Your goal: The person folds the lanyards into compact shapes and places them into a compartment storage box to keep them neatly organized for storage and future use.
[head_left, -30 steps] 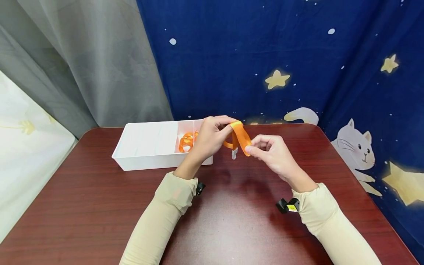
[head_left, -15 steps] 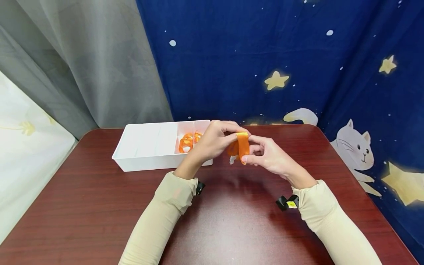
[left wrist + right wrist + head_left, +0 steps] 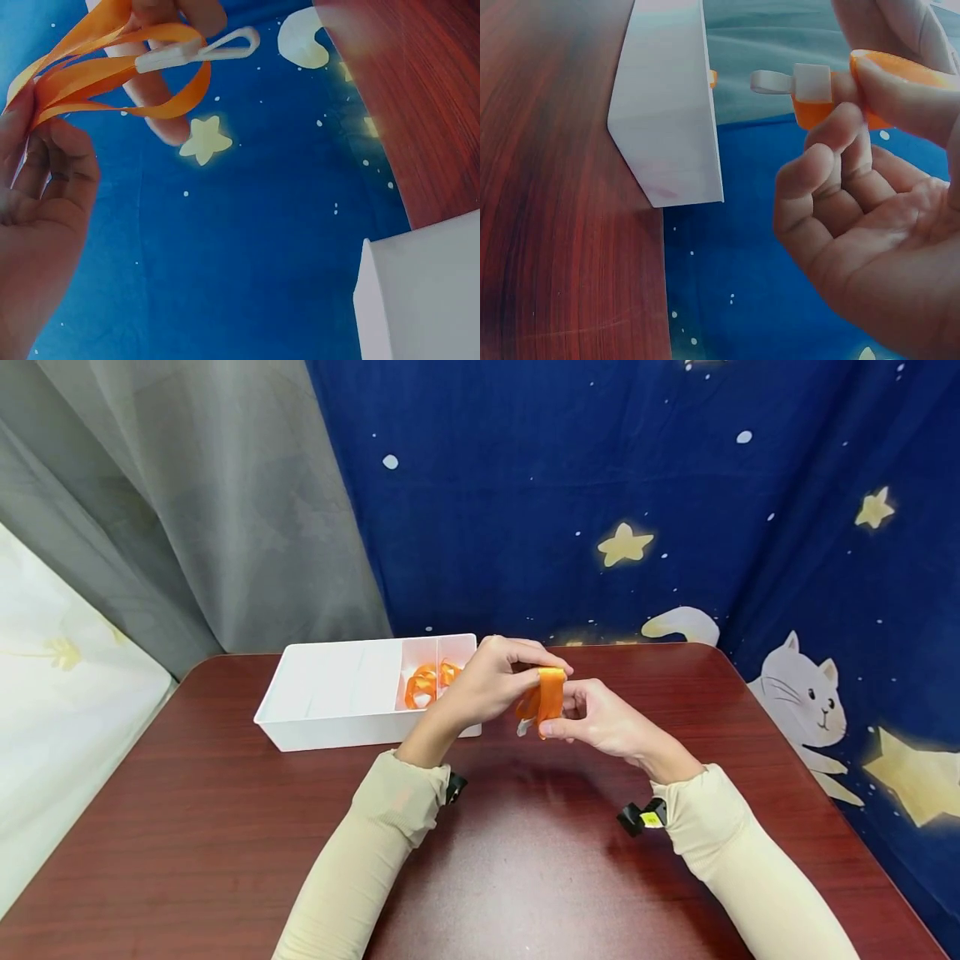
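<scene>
Above the back of the table, my left hand (image 3: 491, 681) pinches the top of a folded orange lanyard (image 3: 552, 693) between thumb and fingers. My right hand (image 3: 611, 722) pinches the lower bend of the same ribbon, its thumb on the near side. A white plastic clip (image 3: 195, 52) hangs at the lanyard's end, surrounded by ribbon loops in the left wrist view. From the right wrist, the clip (image 3: 810, 82) shows beyond my fingertips. The left hand's far fingers are partly hidden behind the ribbon.
A long white box (image 3: 360, 731) stands left of my hands, its left part covered in white. Two compartments at its right end hold more coiled orange lanyards (image 3: 422, 685). Blue and grey curtains (image 3: 487, 485) hang behind the dark red table (image 3: 187, 827).
The hands have come together, and the right one has moved left and slightly down. The ribbon between them went from a slanted strip to a compact upright fold. The box has stayed put.
</scene>
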### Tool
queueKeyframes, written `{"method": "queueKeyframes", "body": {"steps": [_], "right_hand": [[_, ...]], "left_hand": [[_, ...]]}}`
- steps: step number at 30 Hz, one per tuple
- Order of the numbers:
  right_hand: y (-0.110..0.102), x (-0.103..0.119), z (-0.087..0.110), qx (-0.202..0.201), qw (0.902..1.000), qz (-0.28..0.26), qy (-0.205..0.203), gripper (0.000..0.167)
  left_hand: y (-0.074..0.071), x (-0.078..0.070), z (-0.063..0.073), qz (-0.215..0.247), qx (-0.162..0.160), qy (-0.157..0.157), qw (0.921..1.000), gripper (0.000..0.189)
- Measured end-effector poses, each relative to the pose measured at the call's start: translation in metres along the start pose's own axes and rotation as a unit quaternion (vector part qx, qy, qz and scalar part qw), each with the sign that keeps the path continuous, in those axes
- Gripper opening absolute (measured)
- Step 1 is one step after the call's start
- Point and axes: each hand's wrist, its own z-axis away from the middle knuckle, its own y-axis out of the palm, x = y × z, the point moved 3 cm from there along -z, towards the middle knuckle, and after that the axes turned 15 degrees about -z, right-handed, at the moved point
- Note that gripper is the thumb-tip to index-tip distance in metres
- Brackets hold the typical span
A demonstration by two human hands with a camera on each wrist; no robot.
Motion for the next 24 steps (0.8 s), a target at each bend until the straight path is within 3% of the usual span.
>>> {"method": "queueKeyframes", "body": {"steps": [9,18,24], "right_hand": [[0.003,-0.003,-0.006,0.057,0.9970,-0.052,-0.007,0.025],[0.007,-0.005,-0.014,0.086,0.9938,-0.071,-0.001,0.025],[0.009,-0.007,-0.014,0.073,0.9946,-0.072,-0.018,0.019]], "left_hand": [[0.003,0.006,0.001,0.024,-0.012,0.000,0.9996,0.017],[0.000,0.009,0.001,0.027,-0.023,-0.011,0.9993,0.017],[-0.004,0.012,0.000,0.019,-0.033,-0.020,0.9991,0.015]]}}
